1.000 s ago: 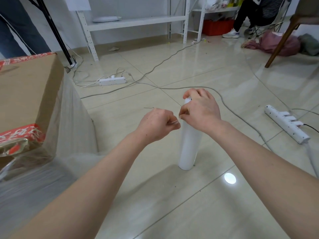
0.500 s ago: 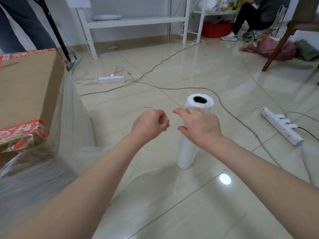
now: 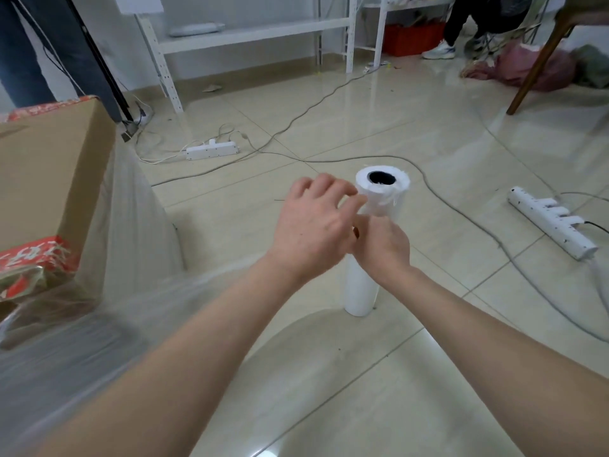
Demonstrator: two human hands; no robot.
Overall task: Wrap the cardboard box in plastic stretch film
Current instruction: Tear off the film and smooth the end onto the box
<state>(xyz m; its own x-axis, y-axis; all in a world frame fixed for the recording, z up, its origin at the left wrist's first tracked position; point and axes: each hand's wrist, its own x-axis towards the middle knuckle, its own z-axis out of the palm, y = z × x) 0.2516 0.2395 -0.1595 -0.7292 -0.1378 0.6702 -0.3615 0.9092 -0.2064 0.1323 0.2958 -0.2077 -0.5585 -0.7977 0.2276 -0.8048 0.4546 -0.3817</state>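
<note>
A white stretch film roll (image 3: 361, 293) stands upright on the tiled floor, its hollow core showing at the top. My right hand (image 3: 384, 247) is curled against the roll's middle, thumb up; its fingertips are hidden behind it. My left hand (image 3: 311, 225) hovers just left of the roll's top with loosely spread fingers, the tips close to the film. The cardboard box (image 3: 49, 173) with red tape sits at the left. Clear film (image 3: 131, 245) drapes down its side and trails across the floor under my left forearm.
Two white power strips (image 3: 211, 150) (image 3: 553, 222) and grey cables (image 3: 461, 212) lie on the floor around the roll. A black tripod leg (image 3: 108, 84) stands behind the box. White shelving (image 3: 250, 31), a wooden chair leg (image 3: 540, 61) and a seated person's legs (image 3: 458, 24) are at the back.
My left hand has opened from a fist and moved right, up to the roll's top. My right hand has dropped from the roll's top to its middle and curled there.
</note>
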